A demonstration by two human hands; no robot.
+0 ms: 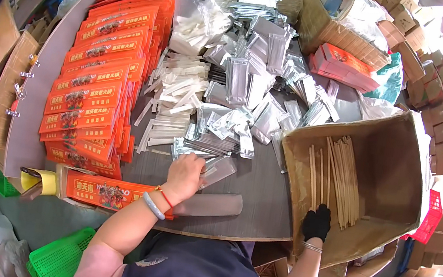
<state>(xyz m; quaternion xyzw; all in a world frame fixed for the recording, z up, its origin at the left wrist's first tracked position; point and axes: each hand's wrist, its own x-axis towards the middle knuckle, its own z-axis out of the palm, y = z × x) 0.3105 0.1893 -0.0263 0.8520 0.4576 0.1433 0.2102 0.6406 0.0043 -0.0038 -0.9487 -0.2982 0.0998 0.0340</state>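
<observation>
My left hand (186, 176), bare with a bangle and a red string at the wrist, is closed at the edge of a flat silver packet (220, 171). Just behind it lies a heap of similar silver packets (215, 142). Under my left wrist, a red printed sleeve (104, 192) lies along the table's front edge, and a greyish see-through strip (211, 205) reaches out to its right. My right hand (316, 224), in a black glove, is down inside a cardboard box (395, 164), its fingers closed around the lower ends of a few wooden chopsticks (316, 175).
More chopsticks (345, 180) lie in the box. Overlapping red sleeves (93, 79) cover the table's left side. White paper packets (175, 97) and a clear plastic bag (197, 14) sit in the middle. Red packages (343, 68) are behind the box. A green basket (61, 252) stands below.
</observation>
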